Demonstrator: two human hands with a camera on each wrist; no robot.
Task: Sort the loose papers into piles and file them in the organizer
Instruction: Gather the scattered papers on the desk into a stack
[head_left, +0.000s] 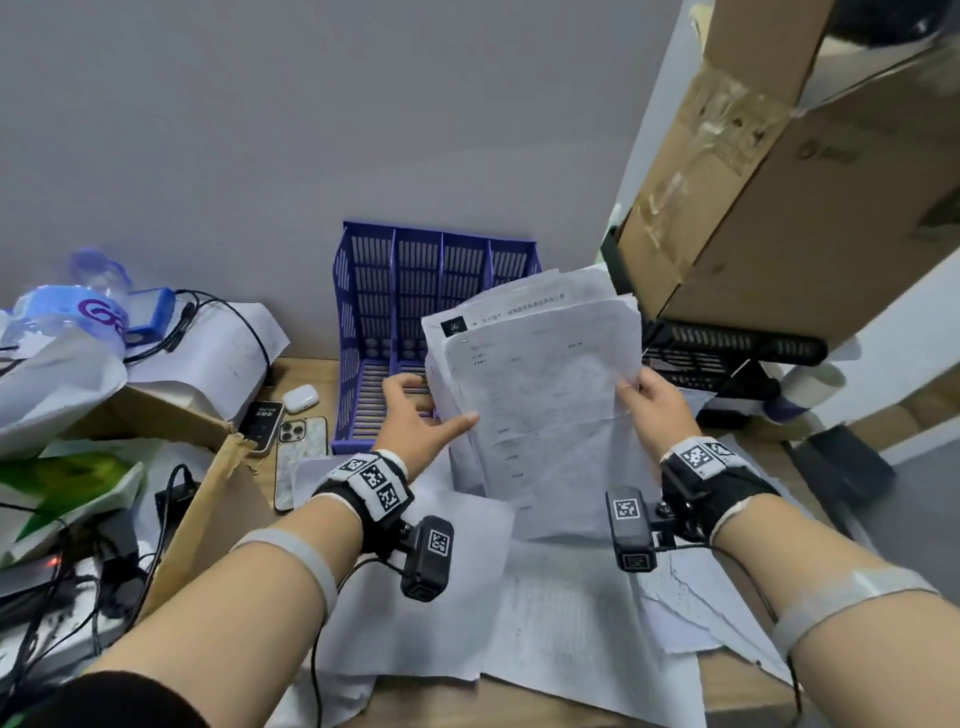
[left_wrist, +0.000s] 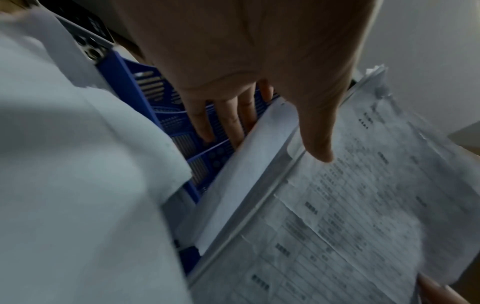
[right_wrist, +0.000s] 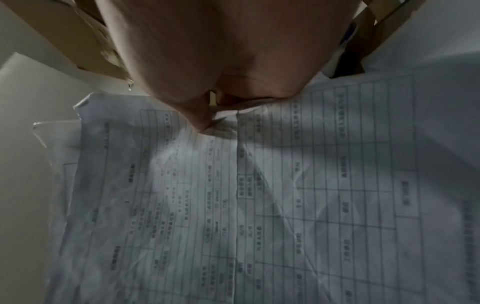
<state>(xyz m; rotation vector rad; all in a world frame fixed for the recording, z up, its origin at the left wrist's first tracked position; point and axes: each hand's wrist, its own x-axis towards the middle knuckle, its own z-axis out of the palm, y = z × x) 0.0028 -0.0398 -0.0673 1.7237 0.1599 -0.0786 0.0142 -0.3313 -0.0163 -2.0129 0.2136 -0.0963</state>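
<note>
Both hands grasping paper stack (head_left: 540, 395), left hand (head_left: 415, 415) at left edge, right hand (head_left: 655, 410) pinching right edge, before organizer (head_left: 415, 291)

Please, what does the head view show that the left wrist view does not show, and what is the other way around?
Only the head view shows the right hand pinching the stack of papers, the earbud case and the cardboard box. Only the left wrist view shows the left hand's fingers reaching behind the stack, over the organizer floor. Both show the left hand, the stack and the blue organizer.
</note>
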